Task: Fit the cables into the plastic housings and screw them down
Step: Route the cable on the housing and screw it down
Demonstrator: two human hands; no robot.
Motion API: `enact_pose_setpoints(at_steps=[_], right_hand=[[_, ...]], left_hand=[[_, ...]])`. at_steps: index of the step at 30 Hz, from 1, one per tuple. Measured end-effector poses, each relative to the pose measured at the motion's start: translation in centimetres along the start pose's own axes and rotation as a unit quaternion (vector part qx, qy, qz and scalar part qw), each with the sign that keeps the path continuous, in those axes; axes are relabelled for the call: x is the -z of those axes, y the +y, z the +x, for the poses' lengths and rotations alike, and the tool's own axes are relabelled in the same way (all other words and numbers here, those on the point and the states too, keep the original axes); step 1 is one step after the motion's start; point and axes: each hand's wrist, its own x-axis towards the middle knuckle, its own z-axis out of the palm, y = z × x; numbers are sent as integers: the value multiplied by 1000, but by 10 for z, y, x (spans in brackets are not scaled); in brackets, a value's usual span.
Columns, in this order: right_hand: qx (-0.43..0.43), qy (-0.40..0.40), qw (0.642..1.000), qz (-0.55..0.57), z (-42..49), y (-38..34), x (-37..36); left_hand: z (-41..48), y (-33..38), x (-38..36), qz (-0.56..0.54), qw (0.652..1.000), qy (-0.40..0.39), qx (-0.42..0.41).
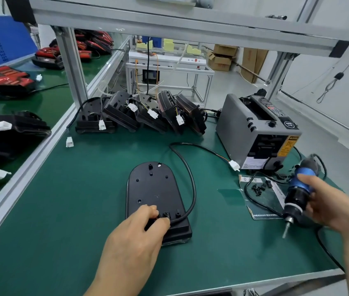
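Left hand (135,231) and right hand (327,204), both bare, with bare wrists and bare forearms.

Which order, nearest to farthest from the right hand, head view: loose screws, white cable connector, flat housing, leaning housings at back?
1. Loose screws, on the sheet left of the right hand gripping the screwdriver.
2. White cable connector, farther left and back.
3. Flat housing, mat centre, left hand pinching its cable.
4. Leaning housings, back edge.

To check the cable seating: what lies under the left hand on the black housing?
The left hand pinches the black cable at the housing's near end, beside a screw. Where the cable enters is covered by the fingers.
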Motion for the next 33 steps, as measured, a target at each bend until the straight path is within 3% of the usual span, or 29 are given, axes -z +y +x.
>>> enact_pose_setpoints(at_steps=[5, 11, 23, 33], right_hand=[[71, 5, 976, 204, -10, -12, -12], [137, -70, 888, 434, -22, -24, -39], [179, -89, 865, 461, -56, -40, -110], [255, -200, 844, 427, -100, -53, -177]], left_hand=[[0, 0, 0, -1, 1000, 1, 2], [0, 1, 1, 0, 1000, -5, 6], [1, 1, 1, 4, 1000, -14, 5], [-1, -1, -1, 2, 1000, 2, 1]])
